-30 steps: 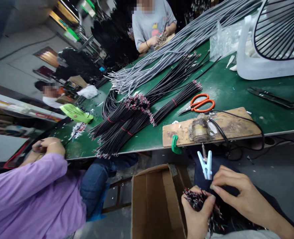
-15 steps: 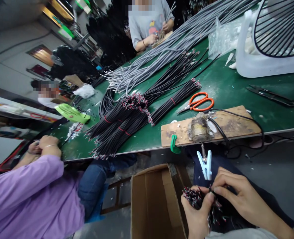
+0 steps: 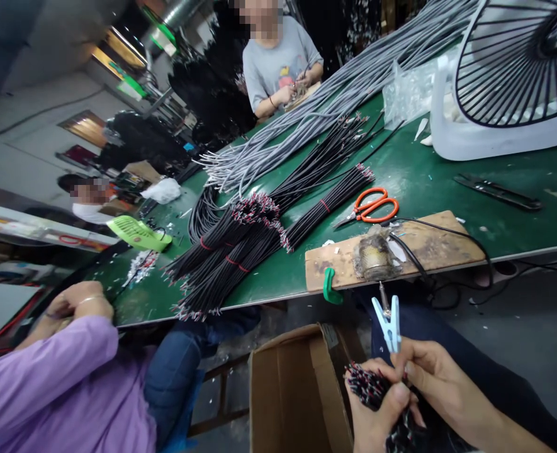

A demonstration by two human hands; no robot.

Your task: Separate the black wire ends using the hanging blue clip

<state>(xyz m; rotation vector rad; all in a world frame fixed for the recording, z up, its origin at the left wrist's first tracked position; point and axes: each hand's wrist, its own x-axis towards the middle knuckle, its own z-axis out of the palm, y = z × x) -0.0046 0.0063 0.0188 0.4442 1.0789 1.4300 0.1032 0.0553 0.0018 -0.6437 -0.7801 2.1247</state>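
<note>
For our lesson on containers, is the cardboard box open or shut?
Open: looking down into the cardboard box, its inner walls show.

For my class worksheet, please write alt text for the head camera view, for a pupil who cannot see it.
A person's left hand grips a wire bundle while the right hand meets its edge, just below a pale blue clothespin. The green table beyond bears black cables, grey cables, orange-handled scissors and a fan.
</note>
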